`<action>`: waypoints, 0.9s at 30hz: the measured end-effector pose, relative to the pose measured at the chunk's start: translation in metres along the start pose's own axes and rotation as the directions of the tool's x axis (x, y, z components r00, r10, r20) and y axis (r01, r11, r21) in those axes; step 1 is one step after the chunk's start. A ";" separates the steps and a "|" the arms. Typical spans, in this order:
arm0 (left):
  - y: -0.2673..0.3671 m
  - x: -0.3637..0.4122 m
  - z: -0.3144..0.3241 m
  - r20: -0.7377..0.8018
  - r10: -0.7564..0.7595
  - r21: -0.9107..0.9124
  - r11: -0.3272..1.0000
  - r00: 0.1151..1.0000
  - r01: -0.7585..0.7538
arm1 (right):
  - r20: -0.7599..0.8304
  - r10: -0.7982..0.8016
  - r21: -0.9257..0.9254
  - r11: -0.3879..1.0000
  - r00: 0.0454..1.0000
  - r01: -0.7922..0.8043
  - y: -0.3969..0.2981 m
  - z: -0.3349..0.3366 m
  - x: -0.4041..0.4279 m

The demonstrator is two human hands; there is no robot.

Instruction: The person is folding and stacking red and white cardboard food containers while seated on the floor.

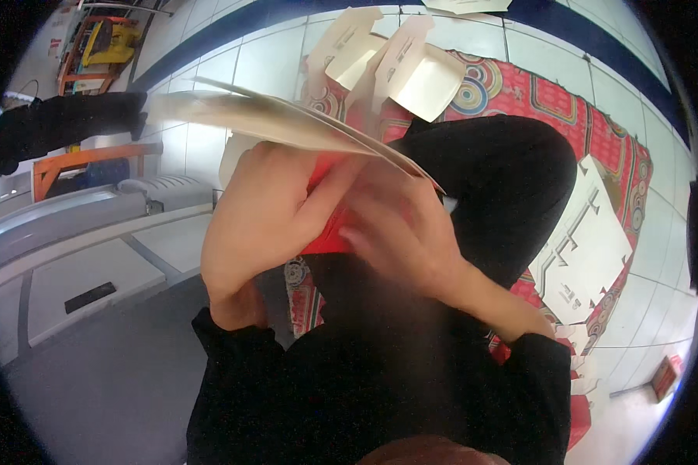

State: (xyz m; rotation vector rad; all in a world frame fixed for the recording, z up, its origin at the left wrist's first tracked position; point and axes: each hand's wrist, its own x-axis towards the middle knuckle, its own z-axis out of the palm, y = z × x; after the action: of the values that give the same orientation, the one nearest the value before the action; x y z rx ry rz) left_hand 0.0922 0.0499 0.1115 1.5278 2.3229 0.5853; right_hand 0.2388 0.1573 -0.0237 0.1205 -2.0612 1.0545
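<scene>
My left hand (262,215) grips a partly folded paperboard carton (326,241) over my lap, thumb lying across its red face. The carton's pale flaps (250,119) stretch up and left, and their outer end is blurred. My right hand (419,244) is at the carton's right side, its fingers bent over the red face and smeared by motion. Whether those fingers pinch the board cannot be made out. Beyond my knee stand two folded cartons, a nearer one (430,81) and a farther one (358,61), pale inside with raised lids.
Flat white carton blanks (581,250) lie right of my knee on a red patterned cloth (547,93). More red and white cartons (580,421) sit at lower right. Another pale piece (468,4) rests on the tiled floor above. A white cabinet (93,290) stands at left.
</scene>
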 end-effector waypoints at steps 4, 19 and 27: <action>0.001 -0.006 -0.005 0.165 -0.324 -0.178 0.919 0.931 0.351 | -0.011 0.106 -0.048 0.993 0.994 -0.106 -0.009 0.010 -0.016; -0.050 -0.061 -0.013 0.128 0.115 -0.286 0.955 0.985 -0.074 | 0.199 0.299 0.138 0.934 0.933 -0.329 0.047 -0.054 -0.034; -0.075 -0.063 0.056 -0.579 -0.397 -0.629 0.773 0.712 -0.081 | 0.133 0.460 0.210 0.853 0.878 -0.478 0.070 -0.067 -0.050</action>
State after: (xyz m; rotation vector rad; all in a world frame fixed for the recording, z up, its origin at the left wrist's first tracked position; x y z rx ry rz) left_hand 0.0819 -0.0250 0.0278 0.8159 2.2857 1.9220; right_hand 0.2852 0.2383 -0.0810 -0.2432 -2.0770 1.6197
